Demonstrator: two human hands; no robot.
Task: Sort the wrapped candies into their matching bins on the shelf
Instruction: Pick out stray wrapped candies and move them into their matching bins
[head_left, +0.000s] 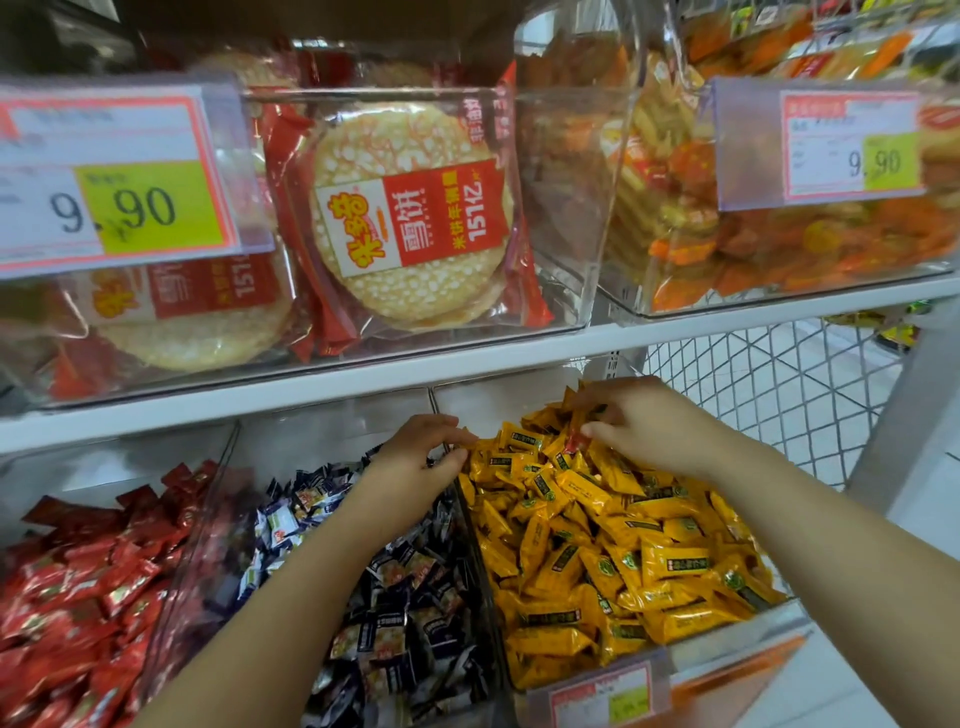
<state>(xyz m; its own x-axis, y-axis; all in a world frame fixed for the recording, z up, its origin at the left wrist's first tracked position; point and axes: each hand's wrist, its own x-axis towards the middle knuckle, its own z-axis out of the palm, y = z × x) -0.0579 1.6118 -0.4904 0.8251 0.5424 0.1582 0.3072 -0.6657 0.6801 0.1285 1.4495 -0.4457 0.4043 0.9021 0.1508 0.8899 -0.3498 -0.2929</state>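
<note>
Pinched between thumb and fingertip of the right hand (654, 428), a small red-wrapped candy (575, 442) is held among the heaped yellow-wrapped candies (613, 545), evidently a stray meant for the red-wrapped pile (78, 587) far left. The fingers of the left hand (415, 462) are curled at the clear plastic divider (480, 571); whether anything is gripped cannot be told.

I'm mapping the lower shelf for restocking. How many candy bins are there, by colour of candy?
Red bin: 1
Dark bin: 1
Yellow bin: 1
Total: 3
</note>
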